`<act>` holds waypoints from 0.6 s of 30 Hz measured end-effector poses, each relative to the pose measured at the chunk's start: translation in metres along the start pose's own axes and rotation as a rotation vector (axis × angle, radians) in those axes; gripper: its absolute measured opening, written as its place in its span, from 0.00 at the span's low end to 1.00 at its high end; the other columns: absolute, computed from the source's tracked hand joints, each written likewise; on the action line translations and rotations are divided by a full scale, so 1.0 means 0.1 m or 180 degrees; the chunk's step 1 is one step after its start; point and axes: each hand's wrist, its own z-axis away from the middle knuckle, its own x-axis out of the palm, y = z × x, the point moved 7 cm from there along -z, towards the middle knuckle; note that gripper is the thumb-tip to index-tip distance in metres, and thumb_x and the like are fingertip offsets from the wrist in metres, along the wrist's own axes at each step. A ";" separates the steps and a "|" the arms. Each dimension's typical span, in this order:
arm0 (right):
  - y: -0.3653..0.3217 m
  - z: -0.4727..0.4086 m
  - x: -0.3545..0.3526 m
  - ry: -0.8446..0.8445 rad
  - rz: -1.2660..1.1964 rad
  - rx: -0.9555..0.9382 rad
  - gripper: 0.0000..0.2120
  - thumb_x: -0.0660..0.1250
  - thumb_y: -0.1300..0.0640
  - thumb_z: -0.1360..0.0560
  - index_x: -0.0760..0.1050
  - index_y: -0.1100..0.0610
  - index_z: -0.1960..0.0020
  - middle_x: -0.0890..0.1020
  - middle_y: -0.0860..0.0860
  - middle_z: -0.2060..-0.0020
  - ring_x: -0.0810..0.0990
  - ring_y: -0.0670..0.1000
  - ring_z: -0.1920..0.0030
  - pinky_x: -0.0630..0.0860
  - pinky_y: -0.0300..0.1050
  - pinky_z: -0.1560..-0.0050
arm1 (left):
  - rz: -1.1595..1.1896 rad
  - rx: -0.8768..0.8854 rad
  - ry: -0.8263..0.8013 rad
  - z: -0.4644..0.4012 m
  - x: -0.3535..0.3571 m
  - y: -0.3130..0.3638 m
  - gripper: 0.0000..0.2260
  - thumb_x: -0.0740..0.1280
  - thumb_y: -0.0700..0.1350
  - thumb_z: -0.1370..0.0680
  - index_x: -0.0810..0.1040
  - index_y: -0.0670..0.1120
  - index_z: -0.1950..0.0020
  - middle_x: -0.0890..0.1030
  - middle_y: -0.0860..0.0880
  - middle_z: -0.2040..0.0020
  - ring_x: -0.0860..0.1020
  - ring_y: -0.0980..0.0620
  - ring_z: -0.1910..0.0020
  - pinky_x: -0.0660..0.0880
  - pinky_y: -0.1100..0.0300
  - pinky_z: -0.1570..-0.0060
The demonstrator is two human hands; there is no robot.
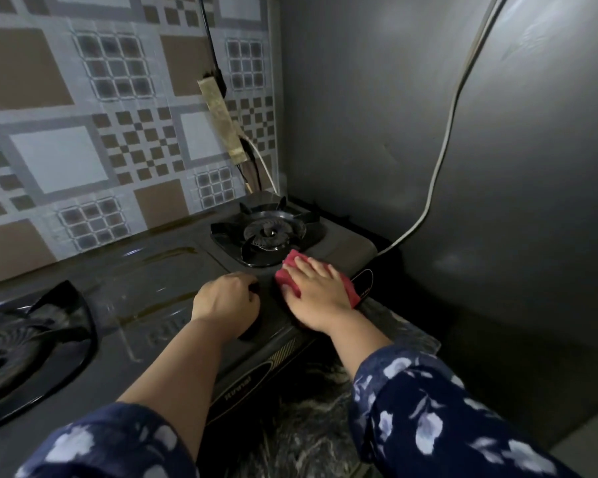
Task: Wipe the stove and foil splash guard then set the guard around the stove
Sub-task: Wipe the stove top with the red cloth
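Observation:
A dark two-burner gas stove (159,281) lies across the counter, its top wet and streaked. The right burner (268,232) sits near the back corner and the left burner (18,336) is at the frame's left edge. My right hand (320,296) lies flat, pressing a red cloth (292,267) onto the stove top just in front of the right burner. My left hand (225,300) is curled around a black knob (254,288) at the stove's front edge. The foil splash guard is not visible as a separate item.
A patterned tiled wall (83,132) rises behind the stove, with a dirty power strip (220,119) and cables hanging on it. A grey panel (463,132) with a white cable (442,150) closes the right side. Marbled countertop (308,426) shows in front.

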 end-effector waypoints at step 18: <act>-1.30 -0.11 0.38 -0.0667 0.0158 -0.0340 0.31 0.47 0.39 0.21 0.44 0.49 0.22 0.42 0.49 0.22 0.40 0.51 0.22 0.39 0.55 0.24 | -0.0007 -0.0568 0.0128 0.45 -0.32 -1.11 0.18 0.59 0.43 0.25 0.75 0.51 0.36 0.76 0.48 0.36 0.76 0.44 0.39 0.73 0.53 0.44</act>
